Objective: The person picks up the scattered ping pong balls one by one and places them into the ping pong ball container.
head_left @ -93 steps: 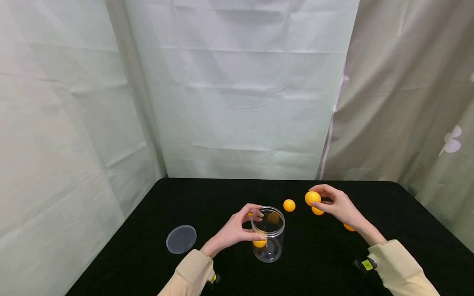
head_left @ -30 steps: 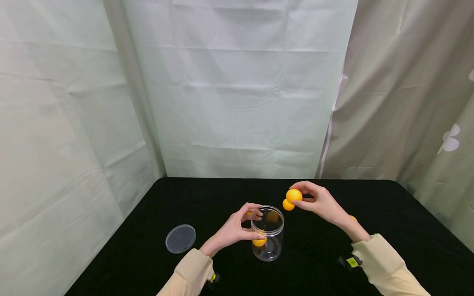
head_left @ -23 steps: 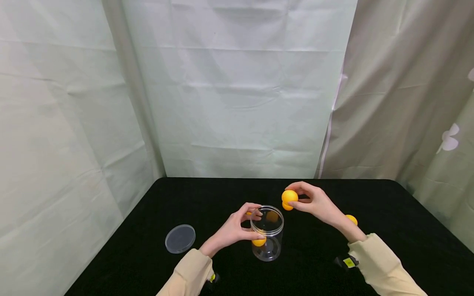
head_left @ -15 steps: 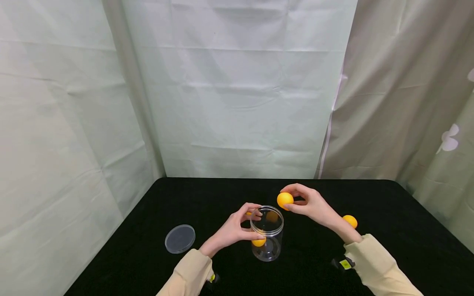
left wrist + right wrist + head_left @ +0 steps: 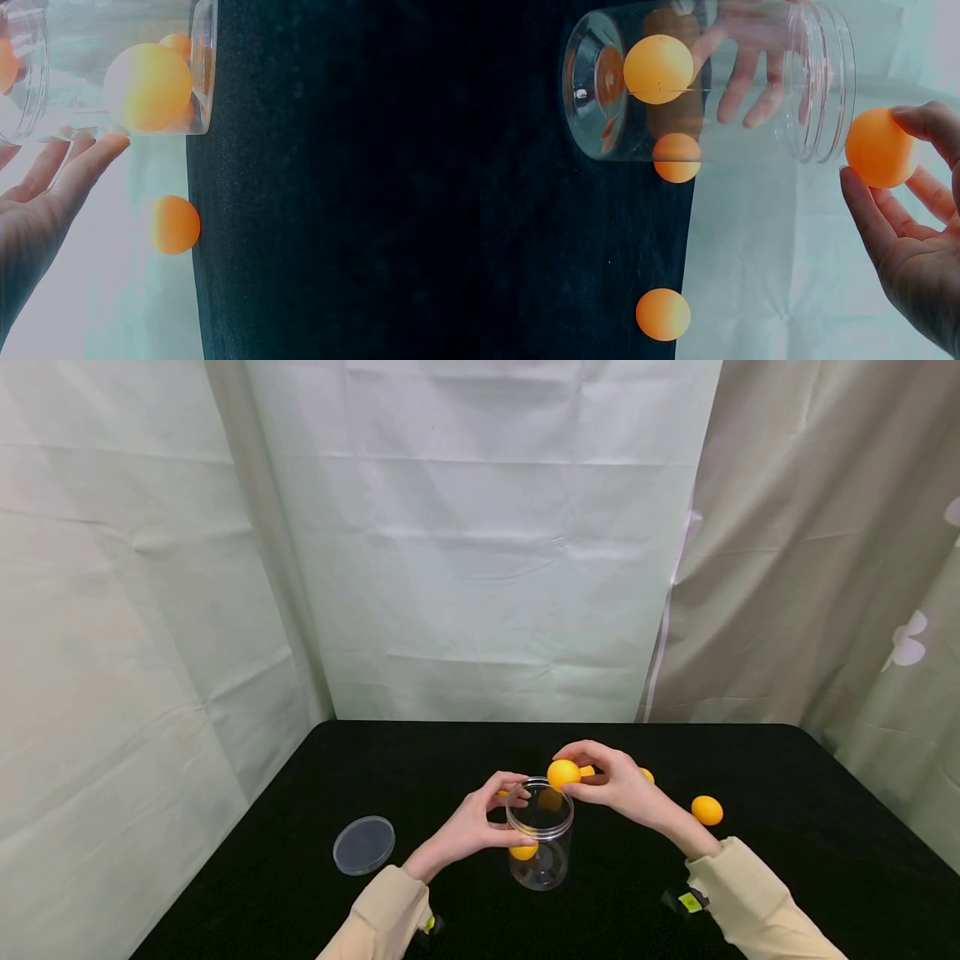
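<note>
A clear plastic jar (image 5: 553, 860) stands upright and uncapped on the black table. My left hand (image 5: 480, 822) grips it near the rim from the left, thumb in front and fingers behind. My right hand (image 5: 618, 785) pinches an orange ping-pong ball (image 5: 563, 775) between thumb and fingers at the right edge of the jar's mouth. In the right wrist view this held ball (image 5: 881, 148) sits beside the threaded rim. Another ball (image 5: 523, 850) shows low at the jar's left side, partly under my thumb; I cannot tell whether it is inside or beside it.
A round translucent lid (image 5: 363, 845) lies left of my left hand. One loose orange ball (image 5: 707, 810) lies beyond my right forearm, and another ball (image 5: 647, 775) peeks out behind that hand. Light curtains (image 5: 480, 568) hang behind and around the table.
My right hand has carried the pinched ball leftward and slightly down to the jar's mouth, uncovering balls on the right. My left hand and the jar have stayed put.
</note>
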Tool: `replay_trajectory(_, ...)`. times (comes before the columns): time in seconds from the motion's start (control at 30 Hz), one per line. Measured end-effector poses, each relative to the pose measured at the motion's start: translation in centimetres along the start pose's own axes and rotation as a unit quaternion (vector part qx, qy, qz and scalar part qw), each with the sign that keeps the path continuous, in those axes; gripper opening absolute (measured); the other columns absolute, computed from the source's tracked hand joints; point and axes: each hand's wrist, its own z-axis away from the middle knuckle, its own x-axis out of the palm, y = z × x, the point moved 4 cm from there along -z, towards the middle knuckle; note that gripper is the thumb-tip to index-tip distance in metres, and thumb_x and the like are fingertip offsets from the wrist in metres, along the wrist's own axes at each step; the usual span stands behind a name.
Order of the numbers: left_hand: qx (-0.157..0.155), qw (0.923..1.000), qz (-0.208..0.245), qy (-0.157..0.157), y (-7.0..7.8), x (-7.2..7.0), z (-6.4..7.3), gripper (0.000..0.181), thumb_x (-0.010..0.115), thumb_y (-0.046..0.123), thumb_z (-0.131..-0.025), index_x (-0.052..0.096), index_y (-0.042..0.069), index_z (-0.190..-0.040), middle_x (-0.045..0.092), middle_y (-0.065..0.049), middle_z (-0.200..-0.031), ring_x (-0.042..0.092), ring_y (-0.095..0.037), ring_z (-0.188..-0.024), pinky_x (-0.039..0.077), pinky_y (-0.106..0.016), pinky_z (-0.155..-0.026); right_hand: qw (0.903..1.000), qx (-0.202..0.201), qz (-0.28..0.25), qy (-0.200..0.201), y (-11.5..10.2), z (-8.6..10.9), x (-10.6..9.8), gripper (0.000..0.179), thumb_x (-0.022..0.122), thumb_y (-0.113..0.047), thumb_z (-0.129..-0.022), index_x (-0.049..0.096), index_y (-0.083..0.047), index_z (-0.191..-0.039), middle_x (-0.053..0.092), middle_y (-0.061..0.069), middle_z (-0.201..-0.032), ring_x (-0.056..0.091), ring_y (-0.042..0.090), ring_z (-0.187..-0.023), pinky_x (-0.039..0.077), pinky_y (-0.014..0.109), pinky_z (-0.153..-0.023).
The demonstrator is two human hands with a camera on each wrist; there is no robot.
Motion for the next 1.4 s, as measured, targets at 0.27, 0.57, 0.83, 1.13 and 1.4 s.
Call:
replay_trajectory(0.27,0.004,1.0,-0.006,0.006,-2.9,-0.4,-0.5,0.064,0.07,0.016,-0.078,0.035,0.012,-0.132,0.04,-0.016,-0.123,0.044,-0.029,-0.111,0.05,-0.034,-0.076,0.9999,-0.013,0.0,-0.009,0.0,0.0,0.6,0.033,0.06,0.007,-0.081,0.049,0.007,-0.112,0.05,0.018,-0.107,0.051,0.035,-0.096,0.049,0.036,-0.08)
replay_trajectory(0.57,0.011,0.9999,-0.006,0.005,-3.1,-0.4,-0.6,0.065,0.07,0.017,-0.078,0.035,0.011,-0.132,0.041,-0.013,-0.123,0.046,-0.026,-0.11,0.05,-0.035,-0.076,0.9995,-0.019,0.01,-0.022,2.7,-0.1,0.7,0.035,0.063,-0.003,-0.083,0.051,-0.004,-0.116,0.051,0.008,-0.11,0.051,0.025,-0.099,0.048,0.034,-0.082)
replay_trajectory(0.83,0.009,0.9999,0.001,-0.006,-0.8,0.0,-0.2,0.063,0.068,0.01,-0.078,0.034,0.004,-0.131,0.038,-0.024,-0.124,0.041,-0.039,-0.112,0.05,-0.034,-0.076,0.999,-0.033,0.013,-0.027,2.7,-0.1,0.7,0.035,0.064,-0.006,-0.083,0.051,-0.003,-0.116,0.051,0.01,-0.111,0.051,0.03,-0.098,0.048,0.035,-0.081)
replay_trajectory(1.13,0.004,1.0,0.001,-0.005,-0.1,0.1,0.0,0.062,0.067,0.01,-0.078,0.034,0.004,-0.13,0.038,-0.025,-0.122,0.042,-0.039,-0.111,0.05,-0.034,-0.076,0.9988,-0.043,0.011,-0.021,2.6,0.0,0.5,0.036,0.064,-0.005,-0.083,0.051,-0.002,-0.116,0.051,0.013,-0.112,0.05,0.036,-0.099,0.049,0.035,-0.081)
replay_trajectory(1.4,0.003,1.0,-0.003,-0.001,-0.2,0.0,0.0,0.063,0.068,0.009,-0.078,0.034,0.004,-0.131,0.039,-0.025,-0.122,0.043,-0.036,-0.111,0.051,-0.034,-0.076,0.9993,-0.029,0.021,-0.014,1.5,0.0,0.1,0.037,0.063,0.003,-0.081,0.05,0.002,-0.115,0.051,0.017,-0.112,0.05,0.038,-0.098,0.049,0.042,-0.079)
